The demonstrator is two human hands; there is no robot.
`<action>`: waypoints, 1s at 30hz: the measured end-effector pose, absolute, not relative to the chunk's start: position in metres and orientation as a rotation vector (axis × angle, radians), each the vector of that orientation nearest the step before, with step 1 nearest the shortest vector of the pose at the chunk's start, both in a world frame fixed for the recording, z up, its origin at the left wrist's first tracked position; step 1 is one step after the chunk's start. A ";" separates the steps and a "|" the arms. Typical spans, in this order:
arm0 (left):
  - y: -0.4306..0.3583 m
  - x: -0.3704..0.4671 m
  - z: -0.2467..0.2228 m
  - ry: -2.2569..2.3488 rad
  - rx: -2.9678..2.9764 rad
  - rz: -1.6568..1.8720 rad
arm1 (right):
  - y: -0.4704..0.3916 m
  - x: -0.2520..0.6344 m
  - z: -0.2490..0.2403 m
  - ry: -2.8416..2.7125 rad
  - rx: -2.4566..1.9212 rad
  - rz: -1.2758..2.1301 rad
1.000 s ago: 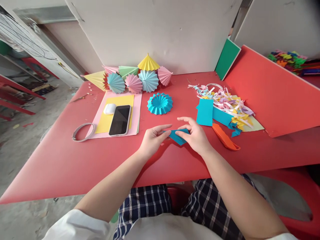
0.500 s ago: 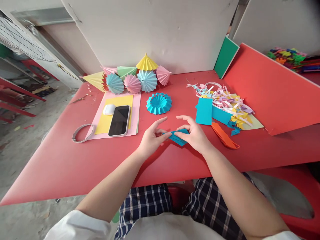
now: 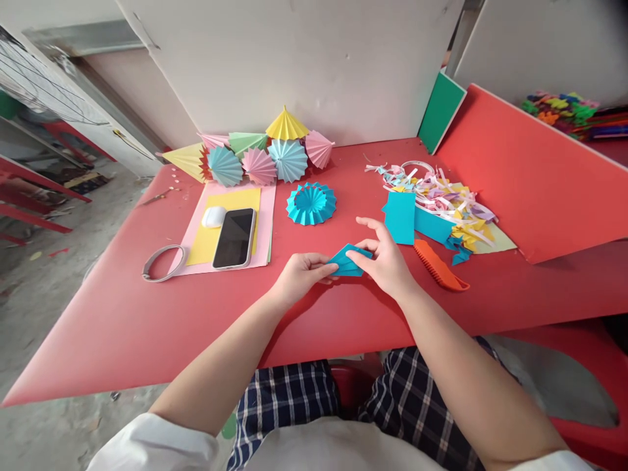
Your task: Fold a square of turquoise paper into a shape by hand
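A small folded piece of blue paper [image 3: 349,263] is held between both hands, above the front part of the red table. My left hand [image 3: 308,273] pinches its left corner between thumb and fingers. My right hand [image 3: 383,258] grips the right side, thumb on top, with the index finger raised. Beyond them lies a pleated blue paper ring [image 3: 311,203]. Flat blue paper pieces [image 3: 400,218] rest to the right, beside an orange toothed tool [image 3: 440,265].
Pleated paper cones [image 3: 287,159] stand at the back. On the left, a phone [image 3: 234,238] and white case [image 3: 214,216] lie on paper sheets, near a wristband [image 3: 163,263]. Paper scraps [image 3: 441,196] and a leaning red board [image 3: 530,173] occupy the right.
The folded blue paper has turned and tilted in my hands. My left index finger has curled down from its raised position, and my right hand has shifted slightly.
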State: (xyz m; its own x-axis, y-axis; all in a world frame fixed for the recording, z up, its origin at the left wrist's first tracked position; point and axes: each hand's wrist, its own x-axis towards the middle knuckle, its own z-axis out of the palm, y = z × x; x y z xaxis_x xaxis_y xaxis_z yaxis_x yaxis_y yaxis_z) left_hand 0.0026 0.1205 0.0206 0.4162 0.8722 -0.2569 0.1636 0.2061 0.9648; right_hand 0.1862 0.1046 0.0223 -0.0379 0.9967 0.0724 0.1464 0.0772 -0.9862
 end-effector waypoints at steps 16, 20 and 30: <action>0.118 0.004 0.023 1.125 1.380 0.684 | 0.103 0.185 0.023 -1.314 -1.230 1.121; 0.117 0.004 0.023 1.133 1.369 0.681 | 0.105 0.188 0.021 -1.310 -1.275 1.037; 0.116 0.003 0.030 0.998 1.273 0.713 | 0.108 0.189 0.021 -1.243 -1.311 0.971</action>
